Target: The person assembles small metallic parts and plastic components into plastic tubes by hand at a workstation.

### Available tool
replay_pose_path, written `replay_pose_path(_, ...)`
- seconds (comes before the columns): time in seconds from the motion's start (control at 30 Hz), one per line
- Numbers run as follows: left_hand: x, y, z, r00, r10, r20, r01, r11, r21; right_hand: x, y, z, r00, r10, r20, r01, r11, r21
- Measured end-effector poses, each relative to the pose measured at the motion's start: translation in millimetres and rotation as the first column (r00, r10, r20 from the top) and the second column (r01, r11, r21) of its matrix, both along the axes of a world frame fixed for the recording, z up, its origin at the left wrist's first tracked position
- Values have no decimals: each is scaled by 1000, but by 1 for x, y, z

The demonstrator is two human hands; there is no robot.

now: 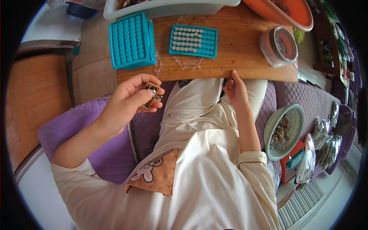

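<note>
My left hand (128, 96) is closed on a small brown rectangular case (150, 96) with shiny metal parts inside, its kind unclear. Thumb and fingers pinch the case upright to the left of my lap. Small metallic bits (158, 98) show behind it, against my fingers. My right hand (235, 89) is at the front edge of the wooden table (234, 46), index finger stretched toward the tabletop and the other fingers partly curled. Nothing shows in it. Nearest on the table is a turquoise tray (209, 48) of round pockets, many filled with whitish round pieces.
Stacked turquoise trays (128, 42) stand at the table's left. A plastic-wrapped round container (278, 44) sits at the right. A white tub (168, 9) and an orange basin (283, 13) are at the back. Beside me on the purple sofa, a green basket (270, 126) holds small brownish pieces.
</note>
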State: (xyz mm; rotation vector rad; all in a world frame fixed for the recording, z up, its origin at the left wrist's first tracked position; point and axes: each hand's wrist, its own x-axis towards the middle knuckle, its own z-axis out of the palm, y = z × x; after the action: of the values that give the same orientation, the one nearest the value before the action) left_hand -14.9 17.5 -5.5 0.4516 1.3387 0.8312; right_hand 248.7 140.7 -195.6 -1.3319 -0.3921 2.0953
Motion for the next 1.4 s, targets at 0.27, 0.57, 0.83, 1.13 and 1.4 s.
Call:
replay_pose_path(0.27,2,-7,-1,999,15,45,-14,1000,-24,31,-53,19,1000,10,-14,-14,942,-336)
replay_pose_path(0.57,1,-4,-1,999,-5,36,7,998,-66,66,-103,70,1000,20,-1,-18,893,-450)
replay_pose_path(0.83,6,-7,1,987,-22,157,32,998,-62,44,-89,120,968,252,-15,-250,966,63)
replay_pose_path(1.13,8,-17,0,973,-20,231,16,1000,19,-53,-65,153,927,332,175,-357,635,685)
replay_pose_path(1.4,6,-12,6,973,-30,230,27,1000,13,-86,-73,151,964,221,149,-264,711,651)
